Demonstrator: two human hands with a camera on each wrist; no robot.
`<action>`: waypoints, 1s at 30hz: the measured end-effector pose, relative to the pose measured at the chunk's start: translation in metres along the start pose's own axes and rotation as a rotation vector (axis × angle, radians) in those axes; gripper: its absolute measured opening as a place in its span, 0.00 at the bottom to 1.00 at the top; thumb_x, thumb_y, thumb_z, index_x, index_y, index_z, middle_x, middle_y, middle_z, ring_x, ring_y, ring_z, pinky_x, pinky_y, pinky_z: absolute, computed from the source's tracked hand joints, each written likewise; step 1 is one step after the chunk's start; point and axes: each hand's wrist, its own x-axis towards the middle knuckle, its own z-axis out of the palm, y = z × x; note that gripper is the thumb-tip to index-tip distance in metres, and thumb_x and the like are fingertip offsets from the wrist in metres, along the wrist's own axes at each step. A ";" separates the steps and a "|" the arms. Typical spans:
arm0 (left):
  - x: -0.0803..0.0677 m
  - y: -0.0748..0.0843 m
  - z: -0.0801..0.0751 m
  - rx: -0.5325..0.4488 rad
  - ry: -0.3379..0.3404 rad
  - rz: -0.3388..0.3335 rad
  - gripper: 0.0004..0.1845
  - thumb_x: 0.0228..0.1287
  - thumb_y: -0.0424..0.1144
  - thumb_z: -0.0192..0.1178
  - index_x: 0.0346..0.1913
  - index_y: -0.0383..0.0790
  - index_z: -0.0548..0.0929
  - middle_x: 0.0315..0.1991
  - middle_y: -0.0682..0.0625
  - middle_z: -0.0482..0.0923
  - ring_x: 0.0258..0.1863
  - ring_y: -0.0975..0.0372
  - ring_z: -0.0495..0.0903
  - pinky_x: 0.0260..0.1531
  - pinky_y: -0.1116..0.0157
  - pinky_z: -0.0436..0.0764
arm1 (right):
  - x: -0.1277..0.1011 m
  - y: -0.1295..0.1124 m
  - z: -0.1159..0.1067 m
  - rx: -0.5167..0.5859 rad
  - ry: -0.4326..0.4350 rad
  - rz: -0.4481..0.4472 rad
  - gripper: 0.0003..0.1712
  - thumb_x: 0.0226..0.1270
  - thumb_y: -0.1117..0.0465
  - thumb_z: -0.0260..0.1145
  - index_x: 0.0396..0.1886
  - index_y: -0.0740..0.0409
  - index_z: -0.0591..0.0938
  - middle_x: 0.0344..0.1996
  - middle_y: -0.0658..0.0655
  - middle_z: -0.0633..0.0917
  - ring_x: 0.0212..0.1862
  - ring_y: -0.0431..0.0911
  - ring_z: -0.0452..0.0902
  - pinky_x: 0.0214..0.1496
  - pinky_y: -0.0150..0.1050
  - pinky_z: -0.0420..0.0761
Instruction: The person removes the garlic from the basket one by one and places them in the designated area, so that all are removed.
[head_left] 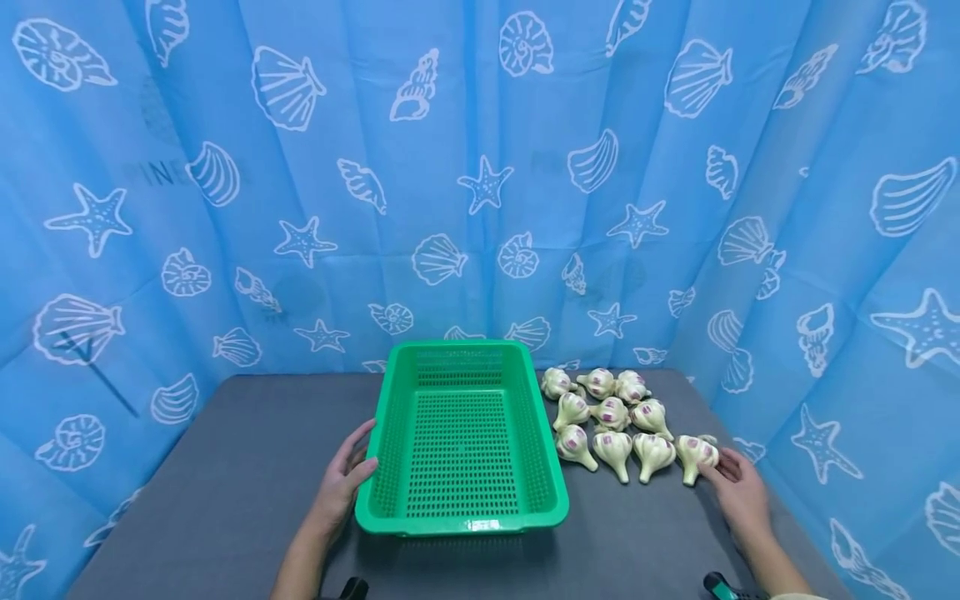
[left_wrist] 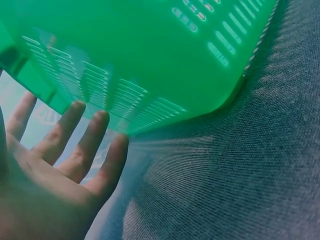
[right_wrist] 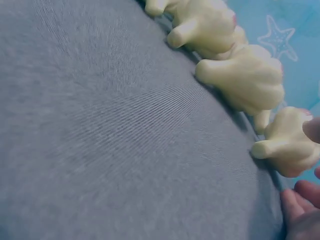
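A green plastic basket (head_left: 461, 522) with slotted walls and floor stands in the middle of the grey table, with nothing inside. My left hand (head_left: 345, 475) is at its left side, thumb by the rim; the left wrist view shows the fingers (left_wrist: 92, 142) spread and fairly straight against the outer wall. Several garlic bulbs (head_left: 611, 450) with purplish patches lie in rows right of the basket. At the front row's right end, my right hand (head_left: 738, 492) holds a garlic bulb (head_left: 693, 454) between thumb and fingers. That bulb (right_wrist: 287, 145) rests on the cloth, its stem toward me.
Grey cloth covers the table (head_left: 247, 467). A blue curtain (head_left: 480, 208) printed with shells and starfish hangs behind and along both sides. Dark straps (head_left: 723, 586) show near both wrists at the bottom edge.
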 end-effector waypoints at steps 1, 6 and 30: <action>0.000 0.000 -0.001 0.010 0.005 -0.010 0.31 0.73 0.32 0.49 0.76 0.40 0.54 0.70 0.32 0.56 0.58 0.71 0.70 0.48 0.64 0.76 | -0.002 0.000 -0.001 0.011 -0.006 0.020 0.41 0.72 0.53 0.58 0.74 0.72 0.54 0.67 0.76 0.63 0.67 0.64 0.61 0.55 0.38 0.74; -0.003 0.004 -0.003 0.060 0.036 -0.044 0.30 0.75 0.34 0.49 0.76 0.45 0.56 0.70 0.35 0.59 0.58 0.70 0.70 0.49 0.61 0.76 | -0.006 -0.006 -0.008 0.111 -0.019 0.094 0.41 0.73 0.55 0.57 0.74 0.71 0.52 0.67 0.77 0.62 0.65 0.64 0.62 0.36 0.22 0.75; -0.012 0.038 -0.049 0.453 0.013 -0.050 0.25 0.72 0.44 0.56 0.69 0.43 0.69 0.63 0.37 0.71 0.61 0.40 0.69 0.54 0.49 0.73 | 0.007 -0.080 -0.017 -0.380 0.016 -0.444 0.26 0.74 0.55 0.58 0.61 0.71 0.72 0.56 0.77 0.73 0.56 0.70 0.67 0.49 0.64 0.70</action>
